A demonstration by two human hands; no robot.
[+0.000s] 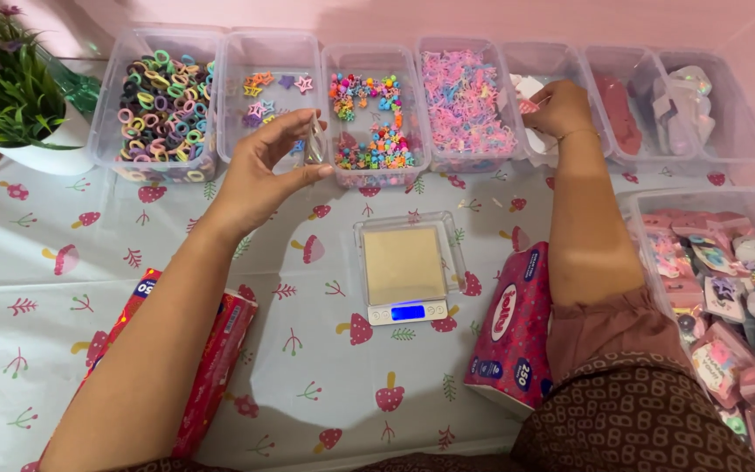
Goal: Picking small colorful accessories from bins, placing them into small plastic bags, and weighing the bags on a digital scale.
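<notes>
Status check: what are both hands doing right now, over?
Left hand pinching a small clear bag over the star-clip bin. Right hand reaching into a clear bin in the back row. Scale unobstructed between the arms.

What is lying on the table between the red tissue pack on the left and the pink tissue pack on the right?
In the head view, a small digital scale lies between the red tissue pack and the pink tissue pack, on the patterned tablecloth.

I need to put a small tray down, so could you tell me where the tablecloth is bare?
Bare cloth lies below the scale, between the red packet and the pink tissue pack, and left of the left hand, below the plant pot. The row of clear bins and the big bin are crowded.
</notes>
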